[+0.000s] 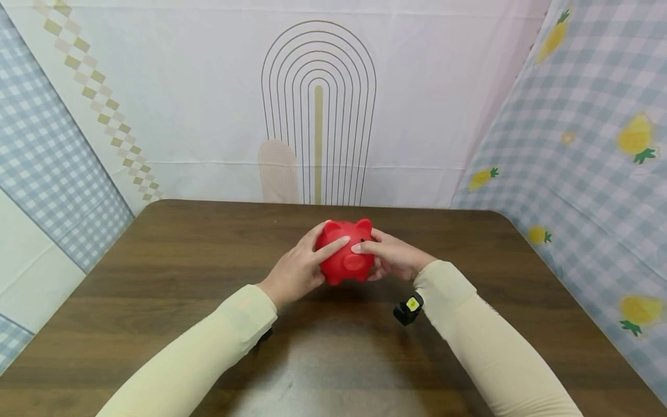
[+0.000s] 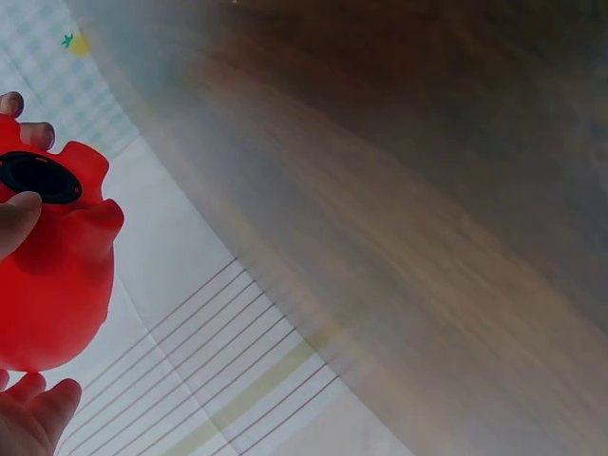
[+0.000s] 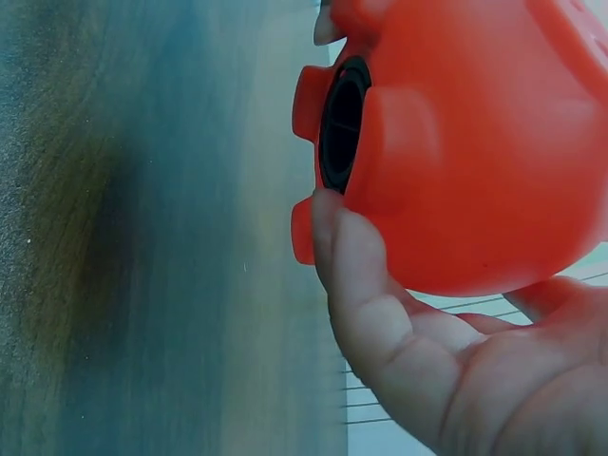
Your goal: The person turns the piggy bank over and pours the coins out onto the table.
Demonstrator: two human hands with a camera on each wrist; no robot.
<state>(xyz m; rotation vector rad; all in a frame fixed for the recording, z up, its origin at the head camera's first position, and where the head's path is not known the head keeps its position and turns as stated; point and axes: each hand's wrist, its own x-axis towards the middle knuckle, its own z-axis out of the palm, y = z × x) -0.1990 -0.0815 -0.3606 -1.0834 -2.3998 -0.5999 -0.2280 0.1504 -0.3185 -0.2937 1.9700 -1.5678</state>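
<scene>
A red piggy bank (image 1: 341, 262) is held up off the table between both hands, its snout toward the head camera. My left hand (image 1: 298, 267) grips its left side, thumb across the face. On the other side my right hand (image 1: 397, 253) holds it, with the thumb beside the snout and fingers curled beneath. A round black plug (image 3: 344, 123) in the belly shows between the stubby feet in the right wrist view, a fingertip at its edge. The left wrist view shows the piggy bank (image 2: 57, 285) at its left border, fingers at both ends of it.
A dark brown wooden table (image 1: 156, 324) lies below the hands. Behind it hangs a white cloth (image 1: 208, 104) with arch lines. Checked cloth with pineapples (image 1: 583, 174) hangs at the right. A small black wrist camera (image 1: 408, 310) sits under the right sleeve.
</scene>
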